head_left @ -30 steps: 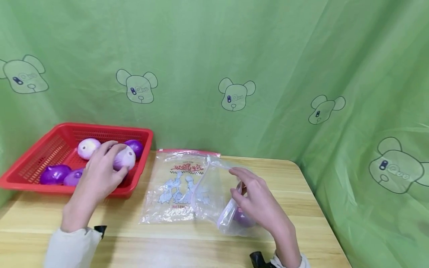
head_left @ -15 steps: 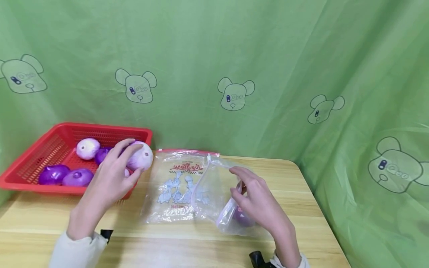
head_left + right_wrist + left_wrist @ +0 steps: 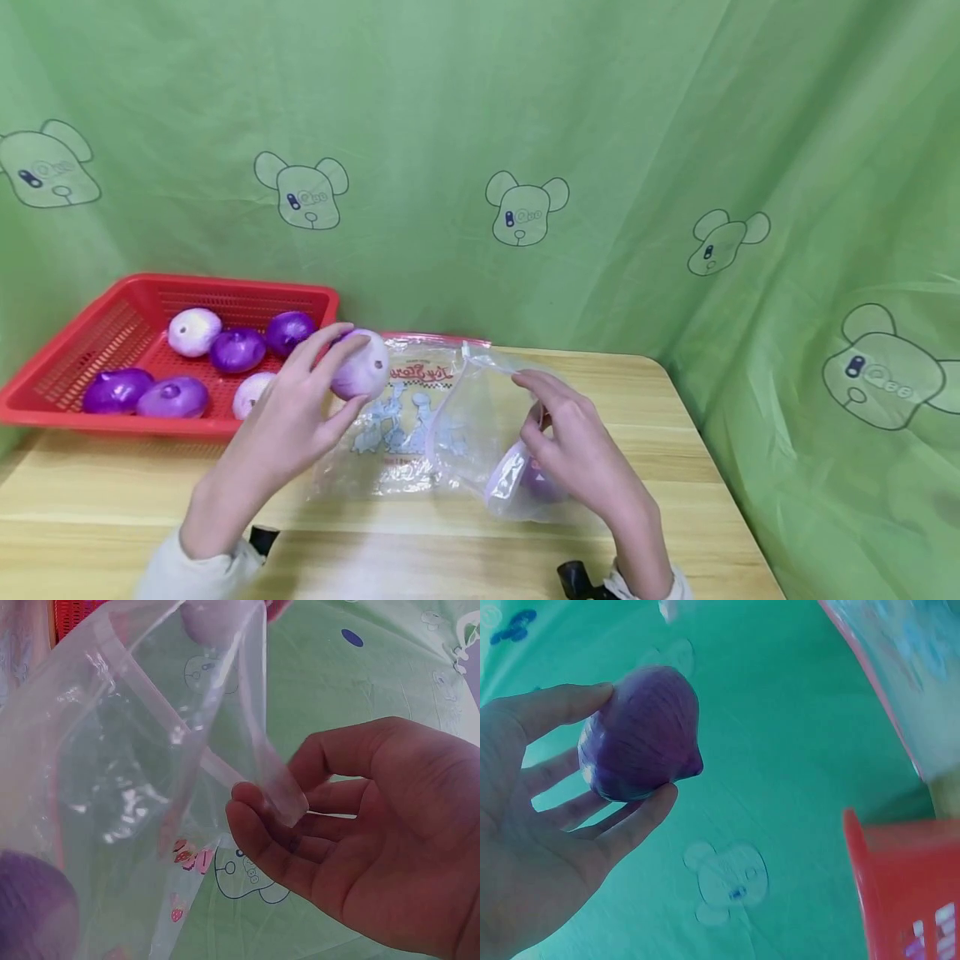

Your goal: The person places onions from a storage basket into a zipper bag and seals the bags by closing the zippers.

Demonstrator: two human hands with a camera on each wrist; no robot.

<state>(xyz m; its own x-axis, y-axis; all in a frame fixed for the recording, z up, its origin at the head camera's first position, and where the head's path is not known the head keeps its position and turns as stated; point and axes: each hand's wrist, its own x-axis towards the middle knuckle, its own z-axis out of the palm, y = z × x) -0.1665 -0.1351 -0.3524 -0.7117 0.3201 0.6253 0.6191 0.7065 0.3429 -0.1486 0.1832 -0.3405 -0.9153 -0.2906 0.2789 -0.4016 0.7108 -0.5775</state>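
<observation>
My left hand (image 3: 281,417) grips a pale purple onion (image 3: 363,367) between thumb and fingers, held up above the flat printed bag. In the left wrist view this onion (image 3: 641,739) shows its pointed tip. At the right, my right hand (image 3: 585,450) pinches the edge of a clear zip bag (image 3: 506,487) and keeps its mouth spread. The right wrist view shows the bag's edge strip (image 3: 281,795) between thumb and fingers. Inside the clear bag lies a dark purple onion (image 3: 34,915), partly hidden in the head view by the right hand.
Left of the bags stands a red basket (image 3: 247,286) with several purple and whitish onions. A clear bag with a red top edge and printed figures (image 3: 367,479) lies flat on the wooden table (image 3: 390,558). Green curtain (image 3: 420,108) hangs behind and at the sides.
The left hand has carried the onion rightward out of the red basket to above the printed bag, uncovering onions in the basket. The right hand has stayed almost still on the clear bag.
</observation>
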